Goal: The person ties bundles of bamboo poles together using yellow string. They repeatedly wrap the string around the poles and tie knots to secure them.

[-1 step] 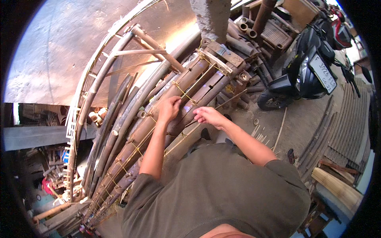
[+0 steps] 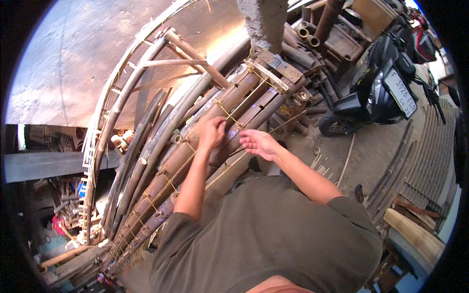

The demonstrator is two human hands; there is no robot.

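Note:
A rack of thick brown bamboo poles (image 2: pixel 195 146) lies slanted in front of me, tied crosswise with thin yellow binding strips (image 2: pixel 225 113). My left hand (image 2: pixel 212 133) rests on the poles with its fingers curled around a yellow strip near a tie. Just to its right, my right hand (image 2: pixel 259 143) hovers with its fingers apart over the lower poles. A thin cane sliver (image 2: pixel 288 122) runs past beneath it; whether the hand touches the sliver is unclear.
Curved pale bamboo rails (image 2: pixel 117 107) arc along the left. Behind the rack's far end stand a concrete post (image 2: pixel 266 19) and stacked cut poles (image 2: pixel 303 44). A parked black scooter (image 2: pixel 386 93) is on the right, with slatted bamboo mats (image 2: pixel 430 161) beyond it. Clutter fills the lower left.

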